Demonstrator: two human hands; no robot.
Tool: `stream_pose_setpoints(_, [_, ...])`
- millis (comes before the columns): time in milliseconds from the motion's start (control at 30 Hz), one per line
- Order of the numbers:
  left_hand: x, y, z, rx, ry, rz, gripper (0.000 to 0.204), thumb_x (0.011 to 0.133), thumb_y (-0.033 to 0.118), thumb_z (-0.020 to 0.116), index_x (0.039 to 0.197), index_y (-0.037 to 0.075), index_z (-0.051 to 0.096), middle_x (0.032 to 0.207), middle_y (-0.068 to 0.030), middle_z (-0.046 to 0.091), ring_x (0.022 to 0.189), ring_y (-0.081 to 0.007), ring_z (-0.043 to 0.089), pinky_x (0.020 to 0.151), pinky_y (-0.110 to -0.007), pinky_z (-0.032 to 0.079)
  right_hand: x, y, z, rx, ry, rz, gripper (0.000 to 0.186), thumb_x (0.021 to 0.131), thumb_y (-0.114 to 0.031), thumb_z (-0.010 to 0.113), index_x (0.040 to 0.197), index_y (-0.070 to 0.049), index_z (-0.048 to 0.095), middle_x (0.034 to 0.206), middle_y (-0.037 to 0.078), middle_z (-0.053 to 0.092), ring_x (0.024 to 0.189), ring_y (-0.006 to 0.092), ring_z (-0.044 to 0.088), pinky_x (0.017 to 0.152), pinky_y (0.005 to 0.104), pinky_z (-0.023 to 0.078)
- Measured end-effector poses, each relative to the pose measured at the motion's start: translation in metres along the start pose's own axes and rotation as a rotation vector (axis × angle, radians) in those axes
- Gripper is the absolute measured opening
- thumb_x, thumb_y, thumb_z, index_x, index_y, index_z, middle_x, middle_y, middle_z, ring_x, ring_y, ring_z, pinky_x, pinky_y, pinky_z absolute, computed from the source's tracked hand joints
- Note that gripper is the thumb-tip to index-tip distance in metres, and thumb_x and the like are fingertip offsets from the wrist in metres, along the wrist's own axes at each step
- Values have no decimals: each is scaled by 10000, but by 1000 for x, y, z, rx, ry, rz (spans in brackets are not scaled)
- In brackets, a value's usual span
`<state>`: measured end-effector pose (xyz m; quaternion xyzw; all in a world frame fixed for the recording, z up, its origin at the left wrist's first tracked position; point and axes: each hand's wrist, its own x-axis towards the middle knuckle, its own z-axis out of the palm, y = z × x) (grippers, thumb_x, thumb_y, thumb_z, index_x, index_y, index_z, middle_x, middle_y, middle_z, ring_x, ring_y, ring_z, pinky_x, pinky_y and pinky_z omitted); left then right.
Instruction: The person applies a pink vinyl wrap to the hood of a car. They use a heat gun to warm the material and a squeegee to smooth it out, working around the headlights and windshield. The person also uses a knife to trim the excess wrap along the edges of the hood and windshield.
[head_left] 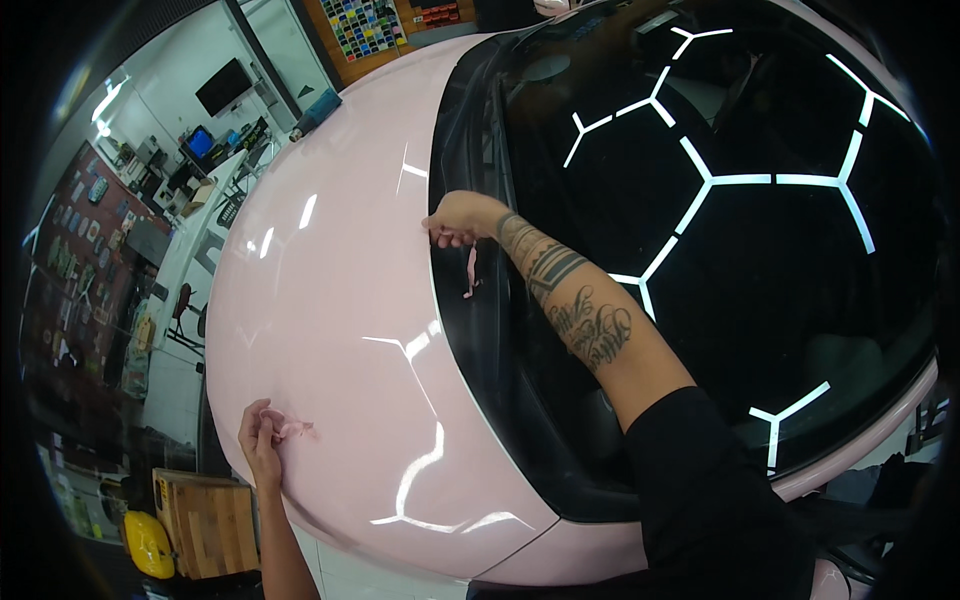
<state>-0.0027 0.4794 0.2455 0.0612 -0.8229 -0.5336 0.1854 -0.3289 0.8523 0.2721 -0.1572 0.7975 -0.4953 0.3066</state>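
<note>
A pink car hood (340,250) with a glossy surface fills the middle of the view. My right hand (462,218) is closed at the hood's rear edge, beside the black cowl (462,330) below the windshield. A thin pink strip of film (472,272) hangs just under its fingers, over the cowl. On the left, my left hand (262,438) rests at the hood's front side, fingers curled around a crumpled scrap of pink film (294,429). Whether a blade sits in the right fingers is hidden.
The dark windshield (760,260) reflects ceiling lights in a hexagon pattern. A heat gun (316,112) lies at the hood's far edge. At the lower left stand a wooden box (208,522) and a yellow object (149,545). A white counter (190,240) runs along the left.
</note>
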Motion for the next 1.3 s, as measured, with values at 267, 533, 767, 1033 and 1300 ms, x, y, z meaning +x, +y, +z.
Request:
stream_pose_setpoints(267, [0, 0, 1, -32, -13, -14, 219, 915, 77, 476, 1103, 2, 558, 851, -13, 548, 725, -60, 463, 596, -178, 347, -10, 7, 13, 328, -40, 56, 103, 816, -64, 661, 763, 18, 627, 702, 90, 627, 534, 101, 533, 439, 217, 365])
stream_pose_setpoints(533, [0, -4, -3, -68, -56, 33, 238, 915, 21, 436, 1124, -4, 548, 895, -35, 555, 749, -73, 477, 623, -181, 379, -16, -5, 16, 231, -27, 122, 84, 843, -46, 622, 774, 2, 613, 667, 31, 582, 534, 74, 481, 449, 204, 364])
stream_pose_setpoints(767, [-3, 4, -4, -64, -37, 31, 252, 909, 0, 421, 1128, -8, 547, 899, -46, 567, 722, -61, 470, 604, -182, 389, -17, 12, 20, 618, -33, 146, 60, 838, 23, 583, 779, 33, 579, 704, 61, 581, 546, 91, 519, 443, 176, 379])
stream_pose_setpoints(1033, [-5, 7, -5, -67, -35, 35, 247, 921, 11, 419, 1133, -9, 545, 902, -47, 571, 716, -64, 474, 597, -182, 395, -17, -8, 39, -120, 343, -78, 197, 667, -111, 629, 562, 43, 567, 543, 86, 538, 442, 140, 464, 402, 285, 356])
stream_pose_setpoints(1300, [-8, 3, -10, -45, -17, 17, 252, 925, 14, 422, 1144, -2, 546, 906, -44, 570, 721, -64, 479, 619, -180, 407, -24, -34, 51, -854, 492, -75, 291, 673, -162, 642, 899, 15, 683, 963, 234, 657, 933, 371, 647, 804, 431, 520])
